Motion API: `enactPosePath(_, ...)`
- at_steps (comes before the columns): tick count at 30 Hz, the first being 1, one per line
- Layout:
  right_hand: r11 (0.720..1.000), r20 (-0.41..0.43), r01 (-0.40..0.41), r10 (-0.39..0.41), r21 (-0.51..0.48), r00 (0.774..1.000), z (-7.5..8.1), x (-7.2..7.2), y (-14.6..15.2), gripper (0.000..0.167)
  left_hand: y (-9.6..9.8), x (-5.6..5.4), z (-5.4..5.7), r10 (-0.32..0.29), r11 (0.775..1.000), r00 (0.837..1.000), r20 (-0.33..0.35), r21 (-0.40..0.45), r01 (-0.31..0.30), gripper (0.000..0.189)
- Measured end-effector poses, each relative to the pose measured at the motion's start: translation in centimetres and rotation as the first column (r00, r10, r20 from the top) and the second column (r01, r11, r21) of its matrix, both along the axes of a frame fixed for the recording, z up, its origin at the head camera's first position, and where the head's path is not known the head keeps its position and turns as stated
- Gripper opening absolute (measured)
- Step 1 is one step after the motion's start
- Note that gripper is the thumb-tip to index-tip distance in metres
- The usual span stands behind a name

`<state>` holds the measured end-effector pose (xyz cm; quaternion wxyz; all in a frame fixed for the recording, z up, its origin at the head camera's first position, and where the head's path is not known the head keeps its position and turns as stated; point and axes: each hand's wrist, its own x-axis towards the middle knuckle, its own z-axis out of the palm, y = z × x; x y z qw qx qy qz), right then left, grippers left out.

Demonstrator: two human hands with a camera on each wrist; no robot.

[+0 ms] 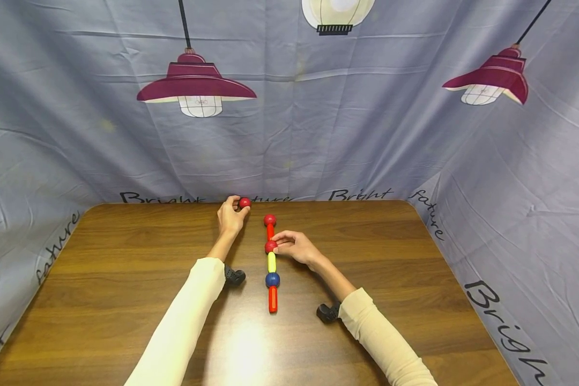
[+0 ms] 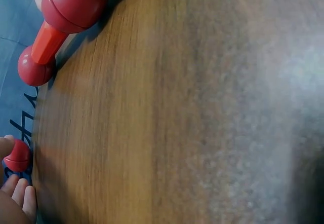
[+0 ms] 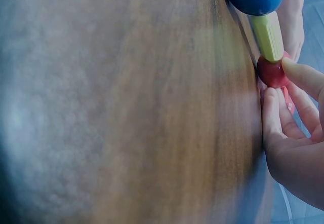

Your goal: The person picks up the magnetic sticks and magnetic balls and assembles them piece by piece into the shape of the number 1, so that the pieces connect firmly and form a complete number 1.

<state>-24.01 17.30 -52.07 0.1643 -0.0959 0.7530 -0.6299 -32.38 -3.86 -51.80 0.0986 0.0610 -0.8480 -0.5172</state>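
Near the table's far edge, my left hand (image 1: 230,219) holds a loose red ball (image 1: 244,203) between thumb and fingers. A straight chain of toy rods and balls lies to its right. From far to near come a red end ball (image 1: 269,220), a red rod (image 1: 270,231), a red middle ball (image 1: 271,246), a yellow rod (image 1: 272,262), a blue ball (image 1: 272,279) and another red rod (image 1: 273,300). My right hand (image 1: 296,247) grips the red middle ball from the right; in the right wrist view its thumb (image 3: 298,74) touches that ball beside the yellow rod.
The brown wooden table (image 1: 125,300) ends at a grey-blue curtain (image 1: 289,134) printed with lamps and lettering, which also hangs along both sides. A black wrist camera (image 1: 234,275) sits on the left wrist and another black camera (image 1: 327,312) on the right.
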Motion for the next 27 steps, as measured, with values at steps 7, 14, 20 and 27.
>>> enactPosePath(7,1.0,-0.013,-0.005,0.005,-0.009,1.0,-0.2,-0.07,0.0,0.031,0.22,-0.2,-0.09,0.032,0.999,0.999,0.018,-0.04,-0.031,0.04)
enactPosePath(14,1.0,-0.011,-0.003,0.003,0.004,1.0,-0.05,0.05,-0.01,0.031,0.44,-0.24,-0.04,0.052,0.996,0.998,0.038,-0.075,-0.049,0.039)
enactPosePath(20,1.0,-0.009,0.002,-0.002,0.006,1.0,0.11,0.19,-0.04,0.031,0.64,-0.36,0.02,0.061,0.993,0.996,0.058,-0.1,-0.055,0.038)
enactPosePath(27,1.0,-0.005,0.003,-0.003,0.005,1.0,0.11,0.1,0.05,0.031,0.75,-0.27,0.15,0.046,0.993,0.997,0.057,-0.108,-0.04,0.035)
